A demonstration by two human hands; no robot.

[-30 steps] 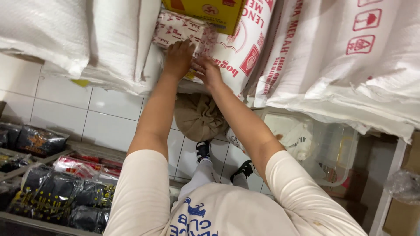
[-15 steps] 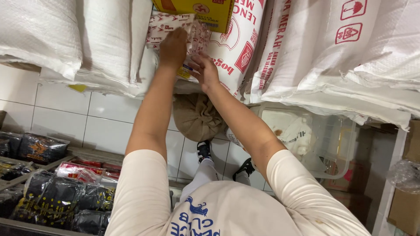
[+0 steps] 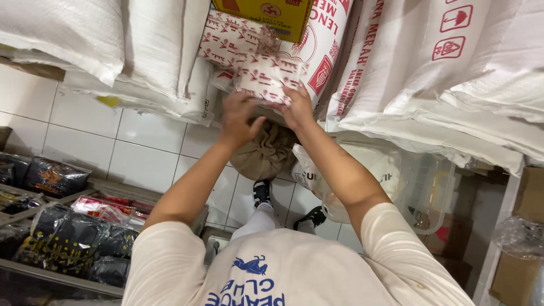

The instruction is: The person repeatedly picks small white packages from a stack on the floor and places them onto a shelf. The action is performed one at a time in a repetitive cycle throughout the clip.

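- A white packet (image 3: 266, 76) printed with small red marks sits far centre, tucked among stacked sacks.
- The left hand (image 3: 238, 119) curls under its near edge; the right hand (image 3: 294, 105) has its fingers closed on the packet's right side.
- A yellow box (image 3: 266, 14) sits above it.
- White sacks (image 3: 453, 73) with red symbols lie right.
- Dark, probably foil, bags (image 3: 68, 238) lie near left.

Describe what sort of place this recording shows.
Probably a small grocery shop or its storeroom: stacked white woven sacks, dark snack packets in a display rack, and a red-patterned wrapped pack held by both hands.
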